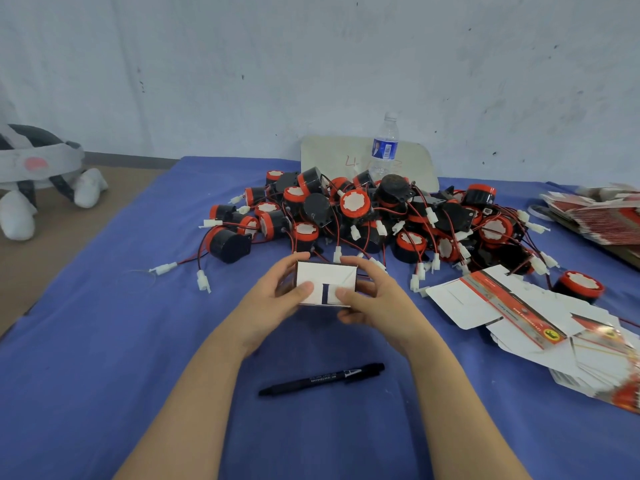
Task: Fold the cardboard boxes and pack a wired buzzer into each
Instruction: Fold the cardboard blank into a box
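Left hand [277,299] and right hand [367,299] both grip box [325,284]; light thin card, crushable, hold by edges

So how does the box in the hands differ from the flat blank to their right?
The folded box is formed into a block; the flat blank lies spread open. The left hand and right hand grip the folded box; the flat blank rests on the blue cloth. The folded box shows a white face with a dark mark, the flat blank a red strip. Both are white cardboard.
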Demonstrator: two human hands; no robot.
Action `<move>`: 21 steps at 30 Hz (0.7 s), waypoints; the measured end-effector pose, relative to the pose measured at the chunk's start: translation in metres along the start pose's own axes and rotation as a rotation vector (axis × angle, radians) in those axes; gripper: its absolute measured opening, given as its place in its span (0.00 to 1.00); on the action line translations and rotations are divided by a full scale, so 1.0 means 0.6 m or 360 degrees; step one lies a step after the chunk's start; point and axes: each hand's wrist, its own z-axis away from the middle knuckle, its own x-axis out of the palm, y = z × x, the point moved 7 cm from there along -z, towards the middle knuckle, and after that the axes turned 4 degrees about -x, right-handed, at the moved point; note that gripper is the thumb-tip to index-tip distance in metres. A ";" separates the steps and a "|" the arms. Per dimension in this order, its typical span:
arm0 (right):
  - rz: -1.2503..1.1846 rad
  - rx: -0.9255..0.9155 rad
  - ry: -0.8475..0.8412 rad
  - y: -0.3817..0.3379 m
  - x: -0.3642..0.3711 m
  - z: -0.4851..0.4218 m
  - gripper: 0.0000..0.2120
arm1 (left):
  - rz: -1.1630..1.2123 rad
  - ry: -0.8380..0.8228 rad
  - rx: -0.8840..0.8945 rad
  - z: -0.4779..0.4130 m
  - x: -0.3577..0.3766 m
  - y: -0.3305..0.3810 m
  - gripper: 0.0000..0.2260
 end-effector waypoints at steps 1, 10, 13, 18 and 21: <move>0.0010 0.0000 0.0003 0.000 0.001 0.000 0.21 | -0.0053 0.0037 0.0015 -0.001 -0.003 0.001 0.16; 0.0351 -0.0105 0.0185 -0.013 0.017 -0.001 0.18 | -0.0312 0.0327 0.0074 -0.001 -0.009 0.012 0.17; 0.0083 -0.0058 0.0050 -0.013 0.025 0.000 0.21 | -0.0185 0.0467 0.0050 -0.001 -0.017 0.013 0.16; -0.0337 -0.0059 -0.0292 -0.019 0.039 0.008 0.29 | 0.0259 0.0518 0.0004 0.001 -0.025 0.011 0.16; -0.0034 -0.0169 -0.0121 -0.027 0.039 0.005 0.30 | 0.0320 0.0473 0.0002 -0.001 -0.016 0.013 0.16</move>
